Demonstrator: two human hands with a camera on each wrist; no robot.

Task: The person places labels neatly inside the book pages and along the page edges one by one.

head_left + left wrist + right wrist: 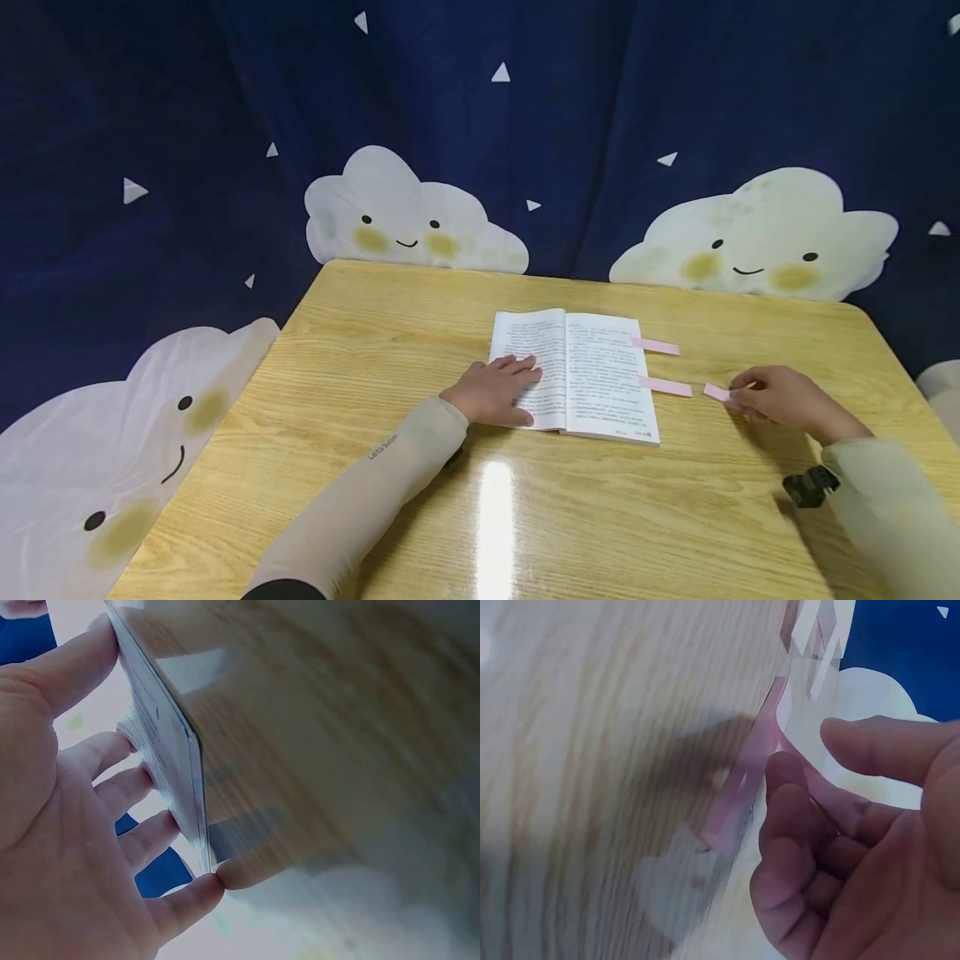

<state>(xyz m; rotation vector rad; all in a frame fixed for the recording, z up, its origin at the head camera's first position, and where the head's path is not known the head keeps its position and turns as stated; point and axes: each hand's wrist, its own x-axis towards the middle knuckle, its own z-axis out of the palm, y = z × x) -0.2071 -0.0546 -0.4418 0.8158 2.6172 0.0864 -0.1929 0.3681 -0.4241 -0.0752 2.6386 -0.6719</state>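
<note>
An open book point(606, 379) lies on the table with printed pages facing up. My left hand point(493, 392) rests flat on its left page, fingers spread; the left wrist view shows the fingertips against the book point(169, 739). Two pink sticky strips, an upper one point(660, 347) and a lower one point(669, 387), stick out past the right page's edge. Right of them, my right hand point(787, 402) is at a small pink sticky-note pad point(716, 392). In the right wrist view, a pink strip point(810, 774) curves up from the pad point(739, 799) into the curled fingers.
The wooden table point(375, 350) extends around the book on every side. Behind it hangs a dark blue curtain point(562, 125) with smiling clouds and white triangles. A small black device point(812, 487) sits at the right wrist.
</note>
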